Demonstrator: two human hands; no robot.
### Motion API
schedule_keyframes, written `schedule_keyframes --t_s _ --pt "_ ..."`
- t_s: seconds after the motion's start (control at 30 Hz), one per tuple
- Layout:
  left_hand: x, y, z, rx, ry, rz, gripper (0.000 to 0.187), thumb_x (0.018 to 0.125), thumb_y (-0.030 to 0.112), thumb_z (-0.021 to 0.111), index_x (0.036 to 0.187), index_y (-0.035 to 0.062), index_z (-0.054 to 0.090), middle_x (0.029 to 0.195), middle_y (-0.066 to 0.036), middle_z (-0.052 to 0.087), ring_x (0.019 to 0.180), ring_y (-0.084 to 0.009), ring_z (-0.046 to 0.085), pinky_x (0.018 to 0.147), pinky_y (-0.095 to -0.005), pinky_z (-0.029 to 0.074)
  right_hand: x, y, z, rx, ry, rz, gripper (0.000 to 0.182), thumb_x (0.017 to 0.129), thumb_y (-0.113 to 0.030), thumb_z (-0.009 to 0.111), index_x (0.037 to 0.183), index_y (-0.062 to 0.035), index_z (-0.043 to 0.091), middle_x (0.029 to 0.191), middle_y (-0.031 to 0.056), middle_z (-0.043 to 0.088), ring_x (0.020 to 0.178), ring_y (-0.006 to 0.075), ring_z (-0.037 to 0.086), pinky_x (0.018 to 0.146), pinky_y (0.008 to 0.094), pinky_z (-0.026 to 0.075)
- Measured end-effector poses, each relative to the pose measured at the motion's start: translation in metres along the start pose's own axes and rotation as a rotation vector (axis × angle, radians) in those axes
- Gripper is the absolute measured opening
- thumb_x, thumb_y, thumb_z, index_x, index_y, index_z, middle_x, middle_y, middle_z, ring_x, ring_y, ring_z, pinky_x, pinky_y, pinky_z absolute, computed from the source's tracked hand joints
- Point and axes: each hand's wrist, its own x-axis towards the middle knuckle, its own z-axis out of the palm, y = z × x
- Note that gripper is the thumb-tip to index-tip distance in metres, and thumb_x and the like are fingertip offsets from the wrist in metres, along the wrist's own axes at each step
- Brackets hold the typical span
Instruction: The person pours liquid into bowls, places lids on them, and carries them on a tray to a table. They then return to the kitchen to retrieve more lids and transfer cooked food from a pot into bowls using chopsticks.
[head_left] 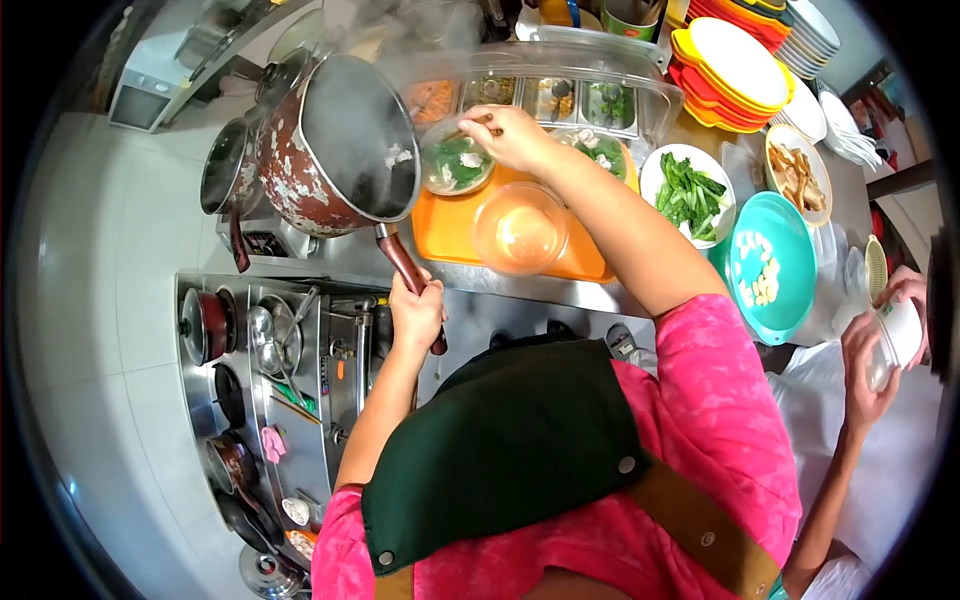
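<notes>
My left hand (417,312) is wrapped round the brown handle of a saucepan (290,165), its outside reddish and badly chipped. The pan is tipped, its mouth facing right, with steam and some pale bits inside. In my right hand (508,137), fingers closed, are brown chopsticks (472,127), partly hidden by the fingers. They are over a clear bowl (458,172) of green leaves and pale pieces. Below it on the orange tray (440,235) stands an empty clear bowl (520,228). Another bowl of greens (595,148) is partly behind my right forearm.
Behind the tray are lidded ingredient containers (550,98). To the right are a plate of greens (690,195), a teal basin (775,300) and stacked orange bowls (715,80). Another person's hands (868,365) hold a bowl at far right. A stove (290,400) lies lower left.
</notes>
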Motion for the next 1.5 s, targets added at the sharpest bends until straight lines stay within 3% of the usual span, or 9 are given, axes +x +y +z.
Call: schedule_keyframes --t_s 0.2,0.33,0.53,0.6,0.63,0.77,1.03,1.27,1.5 --pt "0.0 -0.005 -0.005 -0.058 -0.02 -0.012 0.017 0.074 0.0 0.05 0.085 0.0039 0.038 0.059 -0.004 0.044 0.037 -0.0123 0.043 0.034 -0.026 0.037 0.006 -0.045 -0.028 -0.048 0.111 0.074 0.026 0.081 -0.026 0.05 0.084 -0.0026 0.062 0.08 0.0163 0.06 0.071 0.0326 0.058 0.066 0.0346 0.047" --pt "-0.005 -0.003 -0.005 -0.026 -0.046 -0.023 0.016 0.074 -0.001 0.048 0.085 0.005 0.037 0.059 -0.004 0.043 0.037 -0.0119 0.042 0.034 -0.0257 0.037 0.006 -0.068 -0.008 0.582 -0.025 0.145 0.023 0.088 -0.022 0.045 0.095 -0.0032 0.056 0.08 0.0072 0.059 0.061 0.012 0.06 0.053 0.0218 0.048" --pt "0.0 -0.019 -0.007 0.202 -0.047 0.103 0.016 0.074 0.004 0.052 0.086 0.0038 0.041 0.061 -0.004 0.046 0.043 -0.0135 0.046 0.041 -0.0265 0.039 -0.003 -0.046 0.013 0.544 0.075 0.151 0.022 0.088 -0.019 0.045 0.092 -0.0005 0.056 0.077 0.0069 0.059 0.066 0.0135 0.06 0.057 0.0218 0.048" --pt "-0.001 -0.017 -0.006 0.451 0.023 0.292 0.018 0.072 0.008 0.055 0.085 0.0024 0.044 0.064 -0.008 0.049 0.055 -0.0183 0.052 0.054 -0.0291 0.042 -0.009 -0.047 -0.005 0.421 0.102 0.246 0.022 0.086 -0.018 0.046 0.09 0.0007 0.057 0.075 0.007 0.06 0.064 0.0123 0.059 0.057 0.0219 0.047" --pt "-0.005 -0.007 -0.004 0.48 0.025 0.208 0.02 0.071 0.013 0.054 0.085 0.0015 0.046 0.07 -0.018 0.055 0.064 -0.034 0.056 0.062 -0.0373 0.044 -0.012 -0.046 -0.012 0.412 0.122 0.227 0.021 0.086 -0.017 0.047 0.09 0.0009 0.057 0.075 0.0066 0.059 0.063 0.012 0.059 0.057 0.0219 0.047" --pt "-0.003 -0.002 -0.004 0.522 0.037 0.201 0.02 0.071 0.013 0.054 0.085 0.0016 0.046 0.069 -0.019 0.055 0.064 -0.0352 0.056 0.061 -0.0376 0.044 -0.025 -0.044 -0.028 0.064 0.187 0.154 0.019 0.086 -0.015 0.048 0.087 0.0016 0.057 0.075 0.0056 0.059 0.063 0.0111 0.058 0.057 0.021 0.046" --pt "-0.016 0.031 -0.029 -0.166 0.037 0.099 0.017 0.075 -0.001 0.049 0.088 0.0033 0.038 0.056 -0.003 0.043 0.037 -0.0105 0.041 0.037 -0.0249 0.037 -0.048 -0.026 -0.01 0.055 0.201 0.045 0.02 0.083 -0.018 0.052 0.087 -0.0005 0.059 0.079 0.0142 0.06 0.068 0.0199 0.06 0.062 0.0277 0.046" --pt "-0.028 0.061 -0.136 -0.453 0.291 0.228 0.016 0.073 0.0 0.047 0.087 0.0029 0.04 0.054 -0.005 0.045 0.038 -0.0131 0.044 0.038 -0.0257 0.038 -0.049 -0.016 -0.008 0.04 0.281 0.056 0.02 0.085 -0.018 0.052 0.089 -0.0004 0.061 0.079 0.0049 0.061 0.065 0.0115 0.055 0.06 0.0224 0.045" --pt "-0.026 0.023 -0.36 -0.318 0.868 0.207 0.011 0.074 0.006 0.059 0.076 0.0014 0.049 0.059 -0.008 0.054 0.042 -0.0166 0.052 0.04 -0.0281 0.043 -0.066 -0.035 -0.032 0.128 0.345 -0.026 0.03 0.09 -0.025 0.04 0.089 0.0014 0.054 0.074 0.0062 0.056 0.06 0.0111 0.051 0.056 0.0217 0.042"
